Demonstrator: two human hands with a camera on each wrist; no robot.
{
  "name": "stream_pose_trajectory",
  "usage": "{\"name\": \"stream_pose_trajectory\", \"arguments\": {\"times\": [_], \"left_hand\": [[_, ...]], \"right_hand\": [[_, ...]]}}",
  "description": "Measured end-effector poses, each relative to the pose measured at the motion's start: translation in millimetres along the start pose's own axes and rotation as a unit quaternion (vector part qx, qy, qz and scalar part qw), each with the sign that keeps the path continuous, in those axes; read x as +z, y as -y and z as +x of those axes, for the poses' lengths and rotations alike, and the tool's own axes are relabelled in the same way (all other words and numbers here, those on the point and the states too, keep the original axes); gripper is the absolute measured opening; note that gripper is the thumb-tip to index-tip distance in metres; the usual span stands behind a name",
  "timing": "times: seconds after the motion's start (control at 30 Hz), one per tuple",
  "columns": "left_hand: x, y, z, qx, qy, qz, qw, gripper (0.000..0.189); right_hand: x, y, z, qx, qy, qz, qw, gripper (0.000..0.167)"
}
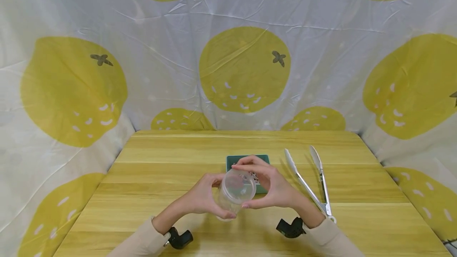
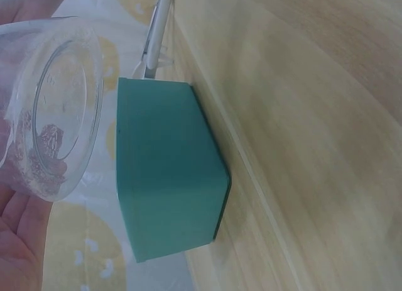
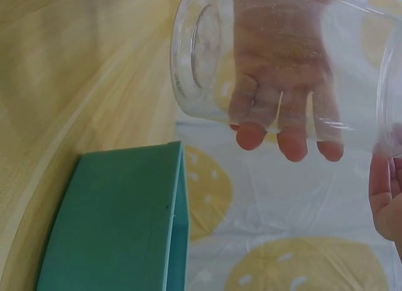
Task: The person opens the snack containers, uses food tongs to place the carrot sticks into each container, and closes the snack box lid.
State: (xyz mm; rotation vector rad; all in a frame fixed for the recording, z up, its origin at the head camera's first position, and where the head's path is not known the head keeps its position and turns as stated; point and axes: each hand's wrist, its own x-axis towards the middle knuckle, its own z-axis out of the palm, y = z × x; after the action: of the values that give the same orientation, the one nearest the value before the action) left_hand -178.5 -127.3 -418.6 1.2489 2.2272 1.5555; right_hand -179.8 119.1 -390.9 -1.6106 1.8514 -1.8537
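Note:
A clear plastic jar is held between both hands above the wooden table, tilted, with its translucent lid facing up toward the head camera. My left hand grips the jar's body, its fingers showing through the clear wall in the right wrist view. Around the lid's edge curl the thumb and fingers of my right hand. No contents show inside the jar in the right wrist view. Just behind the hands stands a green open-topped box, partly covered by them; some black-and-white pattern shows within it.
Metal tongs lie spread on the table to the right of the box, scalloped tips pointing away. Behind and at both sides of the table hangs a white cloth with yellow fruit prints. Black wrist mounts sit at both sleeves.

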Motion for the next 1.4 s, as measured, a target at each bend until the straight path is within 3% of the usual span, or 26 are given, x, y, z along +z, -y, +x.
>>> {"name": "stream_pose_trajectory", "arguments": {"times": [0.3,0.5,0.63,0.9,1.03,1.4], "left_hand": [[0.1,0.6,2.1,0.005,-0.010,0.000,0.9999,0.063],[-0.7,-0.8,3.2,0.018,-0.039,0.003,0.9991,0.066],[-1.1,-3.1,2.8,0.005,-0.052,0.004,0.9986,0.066],[-1.0,-4.8,2.5,-0.011,-0.063,0.002,0.9979,0.065],[-1.1,-4.1,2.7,0.000,-0.059,-0.001,0.9983,0.064],[0.6,-1.1,2.3,0.018,-0.033,-0.004,0.9993,0.063]], "right_hand": [[-4,-1,2.9,-0.010,0.006,0.009,0.9999,0.083],[-2,-2,3.3,-0.018,-0.054,-0.001,0.9984,0.088],[2,-2,5.5,-0.043,-0.095,-0.023,0.9943,0.088],[11,-3,5.6,-0.011,-0.109,-0.028,0.9935,0.083],[9,-5,6.7,-0.003,-0.097,-0.015,0.9951,0.078],[-7,-9,6.0,-0.019,0.008,0.031,0.9993,0.078]]}}
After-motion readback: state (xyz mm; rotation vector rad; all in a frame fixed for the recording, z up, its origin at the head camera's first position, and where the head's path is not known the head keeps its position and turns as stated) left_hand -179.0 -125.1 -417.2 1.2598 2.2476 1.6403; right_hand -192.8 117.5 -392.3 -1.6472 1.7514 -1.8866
